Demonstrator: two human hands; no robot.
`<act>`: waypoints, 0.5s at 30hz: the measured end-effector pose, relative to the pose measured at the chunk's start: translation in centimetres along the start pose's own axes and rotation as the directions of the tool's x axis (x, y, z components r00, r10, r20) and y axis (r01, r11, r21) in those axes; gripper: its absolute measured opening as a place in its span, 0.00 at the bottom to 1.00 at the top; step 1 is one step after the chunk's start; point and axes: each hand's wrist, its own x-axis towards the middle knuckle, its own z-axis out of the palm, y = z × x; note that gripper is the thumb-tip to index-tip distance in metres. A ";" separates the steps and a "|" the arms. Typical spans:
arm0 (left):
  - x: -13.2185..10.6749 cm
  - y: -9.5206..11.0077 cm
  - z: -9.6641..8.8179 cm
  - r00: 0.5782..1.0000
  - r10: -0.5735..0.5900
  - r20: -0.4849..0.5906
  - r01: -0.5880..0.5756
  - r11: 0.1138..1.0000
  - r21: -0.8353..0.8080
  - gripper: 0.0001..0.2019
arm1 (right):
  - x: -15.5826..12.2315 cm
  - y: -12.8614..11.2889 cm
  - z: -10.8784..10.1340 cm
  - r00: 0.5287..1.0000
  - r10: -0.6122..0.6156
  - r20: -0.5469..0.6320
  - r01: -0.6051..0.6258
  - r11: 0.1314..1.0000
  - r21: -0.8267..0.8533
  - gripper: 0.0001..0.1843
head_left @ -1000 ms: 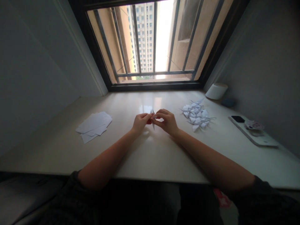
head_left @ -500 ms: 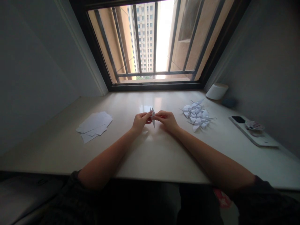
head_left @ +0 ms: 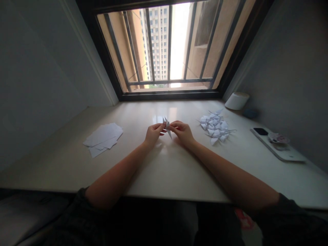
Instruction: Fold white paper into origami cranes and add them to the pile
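Observation:
Between my two hands is a small folded paper piece (head_left: pixel 169 133), white and pointed, most likely an origami crane. My left hand (head_left: pixel 154 133) pinches it from the left side. From the right, my right hand (head_left: pixel 181 130) grips it with thumb and fingertips. Sharp tips stick up above the fingers and one long point slants down below them. The fingers hide the middle of the folds. A pile of finished-looking white paper cranes (head_left: pixel 214 126) lies right of my right hand. Loose white paper sheets (head_left: pixel 104 136) overlap in a stack at the left.
The pale tabletop (head_left: pixel 164 171) runs up to a barred window (head_left: pixel 169 95). At the right stand a white cylindrical object (head_left: pixel 237 100) and a dark rounded thing (head_left: pixel 250 112). Closer in lies a white tray-like board (head_left: pixel 284 154) carrying a phone-like dark item (head_left: pixel 260 131) and a small round object (head_left: pixel 279 138).
The folded paper has turned slightly in my fingers: its lower point now slants more to the right, and its upper tips show spread apart. Both hands stay almost in place.

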 end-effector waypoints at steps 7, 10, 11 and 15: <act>0.0 -0.1 0.1 0.996 0.091 0.024 -0.093 0.993 0.071 0.16 | 0.1 -0.2 0.1 0.993 0.091 -0.076 -0.084 0.992 0.095 0.18; -0.1 -0.1 0.1 0.993 0.116 0.030 -0.118 0.990 0.076 0.15 | 0.1 -0.3 0.1 0.987 0.112 -0.115 -0.097 0.986 0.134 0.18; -0.1 0.0 0.1 0.992 0.120 0.028 -0.122 0.990 0.073 0.15 | 0.1 -0.4 0.2 0.986 0.116 -0.121 -0.099 0.985 0.141 0.18; 0.0 -0.1 0.1 0.992 0.124 0.038 -0.127 0.989 0.071 0.14 | 0.0 -0.6 0.3 0.980 0.144 -0.137 -0.121 0.979 0.162 0.19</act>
